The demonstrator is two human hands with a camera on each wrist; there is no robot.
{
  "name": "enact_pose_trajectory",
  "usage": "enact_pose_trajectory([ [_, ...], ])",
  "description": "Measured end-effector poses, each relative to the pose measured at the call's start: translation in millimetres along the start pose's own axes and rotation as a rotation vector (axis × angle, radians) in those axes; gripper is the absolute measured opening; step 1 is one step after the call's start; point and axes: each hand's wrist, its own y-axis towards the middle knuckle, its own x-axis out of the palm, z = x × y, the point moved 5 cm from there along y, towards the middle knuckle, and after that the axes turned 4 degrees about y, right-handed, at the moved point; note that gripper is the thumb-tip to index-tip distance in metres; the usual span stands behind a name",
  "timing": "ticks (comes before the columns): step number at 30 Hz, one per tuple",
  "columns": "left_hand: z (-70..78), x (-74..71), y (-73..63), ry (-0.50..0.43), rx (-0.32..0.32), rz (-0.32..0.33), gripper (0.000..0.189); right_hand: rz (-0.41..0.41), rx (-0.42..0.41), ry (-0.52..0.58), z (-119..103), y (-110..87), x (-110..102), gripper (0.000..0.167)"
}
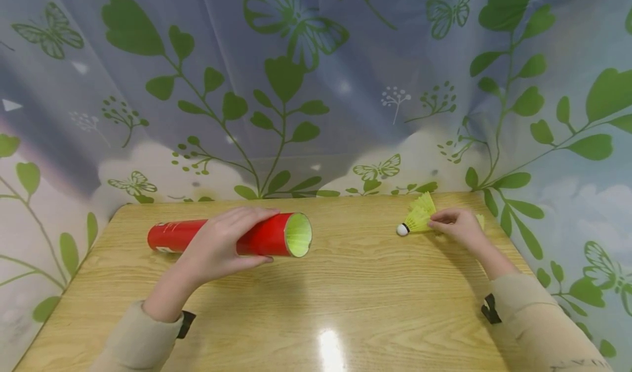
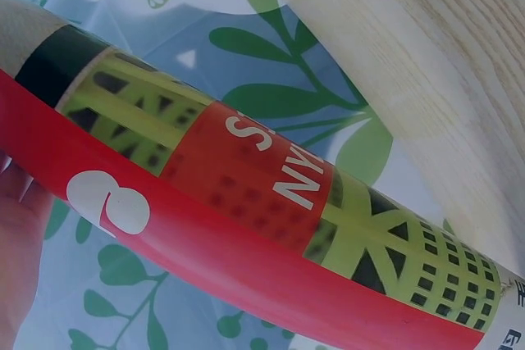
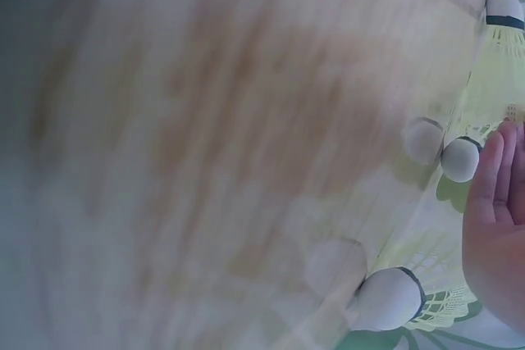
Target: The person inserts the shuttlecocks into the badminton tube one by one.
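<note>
My left hand (image 1: pixel 222 246) grips a red shuttlecock tube (image 1: pixel 269 236) from above, fingers behind it and thumb in front. The tube lies across the left side, its open end facing right and showing yellow-green inside. Close up in the left wrist view, the tube (image 2: pixel 205 223) bears white lettering and a yellow netted pattern; print or window, I cannot tell. At the right, my right hand (image 1: pixel 459 228) pinches the skirt of a yellow shuttlecock (image 1: pixel 419 215) with a white cork. Several shuttlecocks, including one with a large white cork (image 3: pixel 390 299), surround this hand in the right wrist view.
Both arms reach over a light wooden table (image 1: pixel 345 284). Part of another yellow shuttlecock (image 1: pixel 480 220) shows behind the right hand. A curtain (image 1: pixel 316 97) with green leaves and butterflies hangs along the table's back and sides.
</note>
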Motion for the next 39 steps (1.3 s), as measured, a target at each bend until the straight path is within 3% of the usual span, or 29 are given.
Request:
enact_pose_trajectory([
  [16,-0.8,-1.2,0.7,0.007,-0.011,-0.003,0.083,0.010,0.003,-0.030,-16.3,-3.0,-0.6,0.035],
  [31,-1.5,-1.2,2.7,0.013,-0.003,0.006,0.083,-0.006,-0.049,0.001,-75.3,-8.8,2.0,0.033],
  [39,-1.7,0.4,3.3,0.011,-0.005,0.003,0.083,-0.023,-0.096,0.080,-112.6,-19.3,8.6,0.029],
])
